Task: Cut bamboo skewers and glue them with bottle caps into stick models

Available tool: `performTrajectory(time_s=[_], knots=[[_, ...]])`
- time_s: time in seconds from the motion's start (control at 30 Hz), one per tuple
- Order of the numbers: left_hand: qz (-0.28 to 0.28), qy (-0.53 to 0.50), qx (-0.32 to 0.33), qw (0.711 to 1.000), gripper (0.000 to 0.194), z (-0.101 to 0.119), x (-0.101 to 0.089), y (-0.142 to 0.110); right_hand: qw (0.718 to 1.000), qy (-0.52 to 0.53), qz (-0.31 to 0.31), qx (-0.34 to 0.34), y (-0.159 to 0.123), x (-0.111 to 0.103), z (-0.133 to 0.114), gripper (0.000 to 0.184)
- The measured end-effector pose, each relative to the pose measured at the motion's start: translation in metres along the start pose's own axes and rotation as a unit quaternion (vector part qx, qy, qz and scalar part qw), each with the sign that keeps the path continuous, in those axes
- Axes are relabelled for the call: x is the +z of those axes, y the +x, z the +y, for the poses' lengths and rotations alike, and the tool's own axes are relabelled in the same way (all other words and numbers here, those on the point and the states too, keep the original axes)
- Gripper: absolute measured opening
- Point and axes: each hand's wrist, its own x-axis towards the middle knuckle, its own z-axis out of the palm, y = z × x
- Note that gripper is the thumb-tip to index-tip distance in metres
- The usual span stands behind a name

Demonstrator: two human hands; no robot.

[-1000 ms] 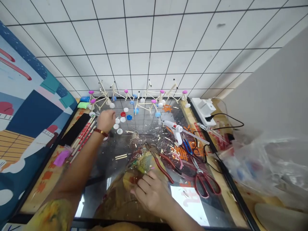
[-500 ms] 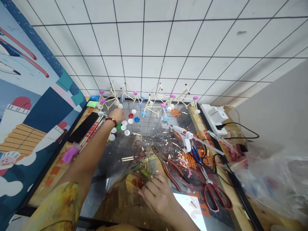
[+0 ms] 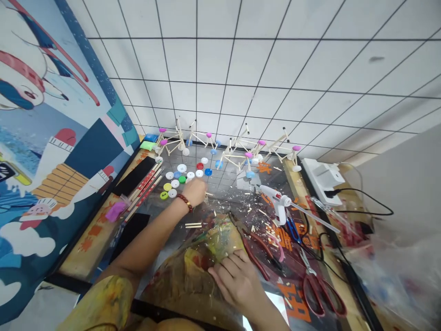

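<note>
My left hand (image 3: 195, 191) is over the dark table just right of a cluster of bottle caps, its fingers curled downward and mostly hidden behind its back. A short wooden stick (image 3: 209, 194) lies by its fingertips. White caps (image 3: 172, 193), a green cap (image 3: 182, 179) and yellow caps (image 3: 167, 187) are close by. My right hand (image 3: 234, 278) rests on the paint-stained apron (image 3: 193, 280) over my lap, fingers bent inward; whatever they hold is not visible. Two pale sticks (image 3: 193, 225) lie between the hands.
Stick frames with pink caps (image 3: 248, 155) stand along the tiled wall. On the right are a white glue gun (image 3: 277, 200), red-handled pliers (image 3: 255, 248), scissors (image 3: 319, 285) and a power strip (image 3: 320, 184). Packaged chopsticks (image 3: 144, 186) lie left. Stick scraps litter the middle.
My left hand has moved from the far left part of the caps rightward and nearer to me, uncovering several caps. My right hand stays on the apron. The view has shifted left.
</note>
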Motion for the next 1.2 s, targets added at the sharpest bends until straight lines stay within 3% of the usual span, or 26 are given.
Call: performTrajectory(time_s=[0.13, 0.23, 0.37, 0.53, 0.77, 0.93, 1.03, 1.13, 1.2], knots=[[0.008, -0.090, -0.003, 0.996, 0.018, 0.019, 0.012, -0.014, 1.000, -0.002, 0.027, 0.008, 0.003, -0.001, 0.002, 0.017], [-0.019, -0.198, -0.004, 0.980, 0.010, 0.026, 0.023, -0.027, 0.999, -0.013, 0.031, 0.033, 0.004, 0.000, 0.005, 0.019], [-0.051, -0.320, -0.041, 0.945, 0.010, 0.019, 0.031, -0.034, 0.997, -0.035, 0.029, 0.066, 0.003, -0.001, 0.011, 0.021], [-0.052, -0.354, -0.086, 0.930, 0.008, 0.012, 0.031, -0.026, 0.996, -0.050, 0.033, 0.061, 0.002, -0.001, 0.012, 0.023], [-0.009, -0.291, -0.084, 0.953, 0.019, 0.006, 0.020, -0.012, 0.996, -0.053, 0.041, 0.052, 0.002, -0.002, 0.010, 0.022], [0.084, -0.191, -0.064, 0.976, 0.014, 0.004, 0.007, -0.005, 0.997, -0.056, 0.036, 0.045, 0.001, -0.004, 0.009, 0.023], [0.143, -0.049, -0.038, 0.988, 0.013, 0.014, 0.007, -0.005, 0.998, -0.050, 0.028, 0.039, 0.000, -0.004, 0.008, 0.022], [0.116, 0.095, -0.004, 0.989, 0.018, 0.026, 0.017, -0.004, 0.998, -0.047, 0.026, 0.039, -0.001, -0.005, 0.006, 0.022], [0.078, 0.113, 0.008, 0.990, 0.018, 0.031, 0.026, -0.002, 0.998, -0.044, 0.032, 0.041, -0.002, -0.006, 0.006, 0.021]])
